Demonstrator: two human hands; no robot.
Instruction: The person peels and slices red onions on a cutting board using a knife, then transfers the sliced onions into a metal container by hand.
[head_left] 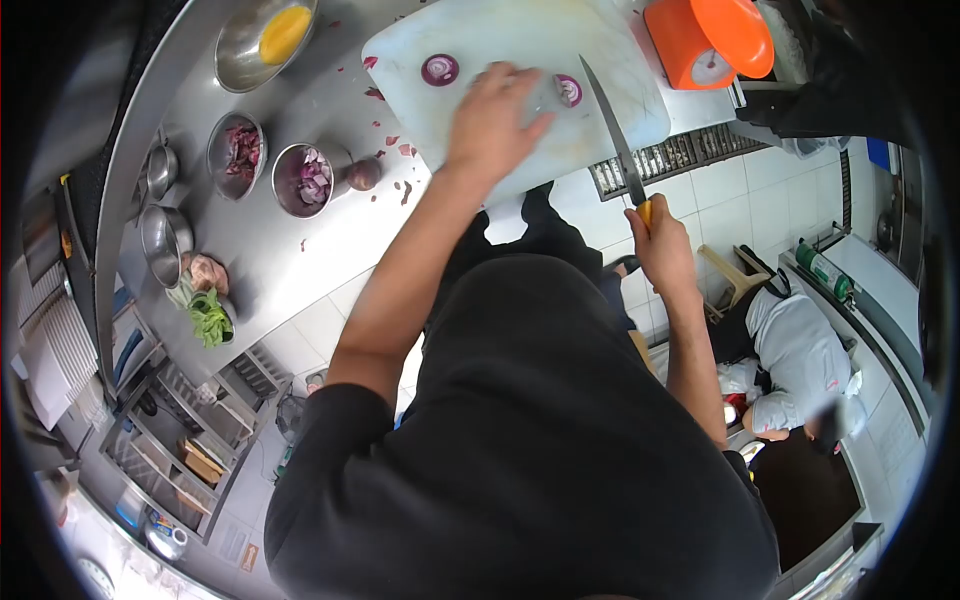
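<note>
— Where does the cut red onion piece (568, 91) lie from you?
— On the white cutting board (510, 28), between your left hand (495, 125) and the knife (612, 120), nearer the left hand, just beyond its thumb. Its slightly oval face runs mostly away from you.

— And your hands?
— Your left, blurred over the board, is half open, thumb apart, with nothing visible in its grip. Your right (665, 245) closes around the knife's yellow handle, blade angled forward and leftward.

— The onion's look?
— Purple-rimmed, pale-ringed; a second, rounder piece (440, 70) lies left of your left fingers.
</note>
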